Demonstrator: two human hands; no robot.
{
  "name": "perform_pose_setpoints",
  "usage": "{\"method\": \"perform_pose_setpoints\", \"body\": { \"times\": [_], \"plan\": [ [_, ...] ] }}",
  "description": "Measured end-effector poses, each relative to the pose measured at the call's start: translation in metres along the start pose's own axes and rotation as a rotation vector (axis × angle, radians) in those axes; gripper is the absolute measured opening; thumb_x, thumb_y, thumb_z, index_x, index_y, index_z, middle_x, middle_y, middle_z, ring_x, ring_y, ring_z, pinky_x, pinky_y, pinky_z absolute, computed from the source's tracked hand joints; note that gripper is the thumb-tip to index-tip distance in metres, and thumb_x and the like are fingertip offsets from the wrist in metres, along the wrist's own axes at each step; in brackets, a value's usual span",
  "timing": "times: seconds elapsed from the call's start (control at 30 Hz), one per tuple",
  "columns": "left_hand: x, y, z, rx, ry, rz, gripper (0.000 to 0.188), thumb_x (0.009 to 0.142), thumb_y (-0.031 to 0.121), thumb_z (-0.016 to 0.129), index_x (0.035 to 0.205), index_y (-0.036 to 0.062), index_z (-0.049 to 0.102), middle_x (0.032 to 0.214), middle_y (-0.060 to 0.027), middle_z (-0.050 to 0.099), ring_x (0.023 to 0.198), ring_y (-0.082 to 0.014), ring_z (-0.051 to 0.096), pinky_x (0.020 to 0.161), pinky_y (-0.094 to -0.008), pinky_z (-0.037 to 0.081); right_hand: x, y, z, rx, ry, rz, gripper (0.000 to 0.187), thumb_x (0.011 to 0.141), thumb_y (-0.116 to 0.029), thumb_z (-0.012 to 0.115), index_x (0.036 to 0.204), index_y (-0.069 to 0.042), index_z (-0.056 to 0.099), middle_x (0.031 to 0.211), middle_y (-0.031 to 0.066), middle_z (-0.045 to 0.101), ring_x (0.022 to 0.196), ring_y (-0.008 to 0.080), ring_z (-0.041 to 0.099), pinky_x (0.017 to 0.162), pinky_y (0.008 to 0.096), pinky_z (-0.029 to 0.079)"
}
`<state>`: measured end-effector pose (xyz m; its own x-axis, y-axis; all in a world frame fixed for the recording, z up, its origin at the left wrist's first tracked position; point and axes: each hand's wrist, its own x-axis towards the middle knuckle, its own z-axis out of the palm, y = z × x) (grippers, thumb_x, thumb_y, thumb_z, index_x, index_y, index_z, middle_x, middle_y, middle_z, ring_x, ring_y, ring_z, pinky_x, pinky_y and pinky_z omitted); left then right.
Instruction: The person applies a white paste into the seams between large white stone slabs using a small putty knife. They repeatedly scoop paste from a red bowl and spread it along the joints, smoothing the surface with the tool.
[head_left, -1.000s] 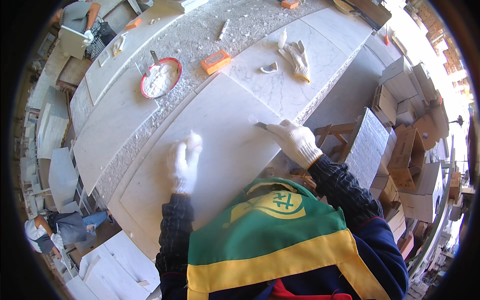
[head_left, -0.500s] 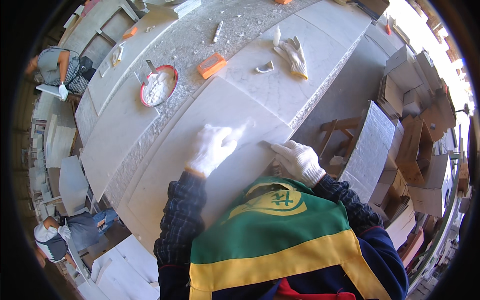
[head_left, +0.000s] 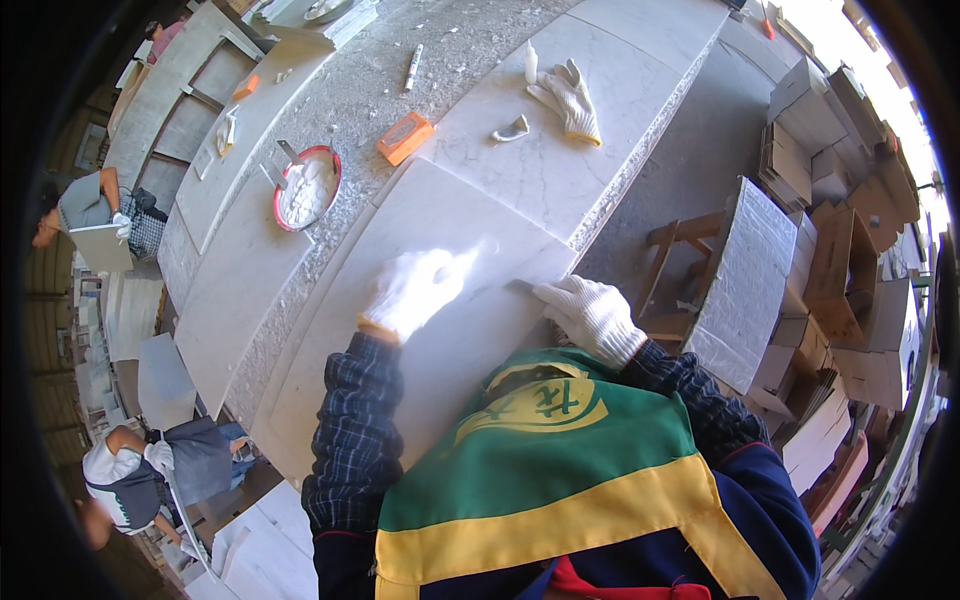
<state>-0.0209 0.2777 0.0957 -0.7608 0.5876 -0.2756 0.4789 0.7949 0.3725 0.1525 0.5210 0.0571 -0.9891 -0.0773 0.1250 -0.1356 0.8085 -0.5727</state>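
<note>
A pale marble slab (head_left: 450, 350) with faint grey veins lies in front of me. On its surface rests my left hand (head_left: 405, 292) in a white knit glove; glare washes it out, but the thumb appears apart from the fingers, with nothing seen in them. My right hand (head_left: 590, 318), also gloved, is at the slab's right edge, its fingers closed on a thin flat scraper blade (head_left: 523, 287). Only the dark tip of that blade shows, against the slab; the rest is hidden by the hand.
Beyond the slab are a red-rimmed bowl (head_left: 308, 190) of white powder or paste with metal blades, an orange block (head_left: 405, 138), a marker (head_left: 413, 68), a small white bottle (head_left: 531, 62) and a spare glove (head_left: 568, 100). Cardboard boxes (head_left: 840, 250) stand right; two people work at left.
The view has shifted slightly. My right hand and the blade tip have moved a little left over the slab. Sunlight glares more on my left hand. At far left a person's panel has tilted.
</note>
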Motion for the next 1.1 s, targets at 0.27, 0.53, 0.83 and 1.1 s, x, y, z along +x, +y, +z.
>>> {"method": "perform_pose_setpoints", "body": {
  "times": [0.27, 0.53, 0.83, 1.1],
  "plan": [
    [0.003, 0.004, -0.008, -0.034, -0.072, -0.067, 0.036, 0.094, 0.046, 0.068, 0.107, 0.0145, 0.077, 0.096, -0.0149, 0.076, 0.093, -0.0378, 0.072, 0.082, -0.0464, 0.054, 0.001, 0.002, 0.002, 0.024, 0.009, 0.001, 0.034, 0.095, -0.019, 0.074, 0.128, -0.013, 0.074, 0.099, 0.0119, 0.074, 0.084, 0.0325, 0.075, 0.072, 0.0418, 0.061],
    [0.005, 0.013, -0.016, -0.035, -0.096, -0.091, 0.047, 0.094, 0.056, 0.065, 0.11, 0.0145, 0.078, 0.096, -0.0138, 0.077, 0.093, -0.0353, 0.072, 0.083, -0.0449, 0.054, 0.001, 0.002, 0.001, 0.023, 0.004, 0.002, 0.034, 0.094, -0.019, 0.074, 0.128, -0.014, 0.074, 0.099, 0.0112, 0.074, 0.083, 0.0318, 0.075, 0.071, 0.0411, 0.061],
    [0.004, 0.009, -0.016, -0.074, -0.079, -0.07, 0.045, 0.094, 0.055, 0.067, 0.106, 0.0131, 0.078, 0.093, -0.0127, 0.076, 0.088, -0.0325, 0.071, 0.08, -0.0429, 0.054, 0.0, 0.006, 0.005, 0.016, 0.022, -0.011, 0.035, 0.094, -0.019, 0.074, 0.128, -0.014, 0.074, 0.1, 0.0112, 0.074, 0.084, 0.0321, 0.075, 0.073, 0.0416, 0.061],
    [-0.003, -0.004, -0.008, -0.179, -0.009, -0.034, 0.04, 0.094, 0.044, 0.073, 0.116, 0.0109, 0.076, 0.098, -0.0126, 0.076, 0.088, -0.0311, 0.071, 0.082, -0.0417, 0.054, 0.002, 0.002, -0.001, 0.03, -0.025, 0.035, 0.033, 0.094, -0.019, 0.073, 0.127, -0.013, 0.074, 0.099, 0.012, 0.073, 0.084, 0.0329, 0.074, 0.072, 0.0421, 0.061]
  ]
}}
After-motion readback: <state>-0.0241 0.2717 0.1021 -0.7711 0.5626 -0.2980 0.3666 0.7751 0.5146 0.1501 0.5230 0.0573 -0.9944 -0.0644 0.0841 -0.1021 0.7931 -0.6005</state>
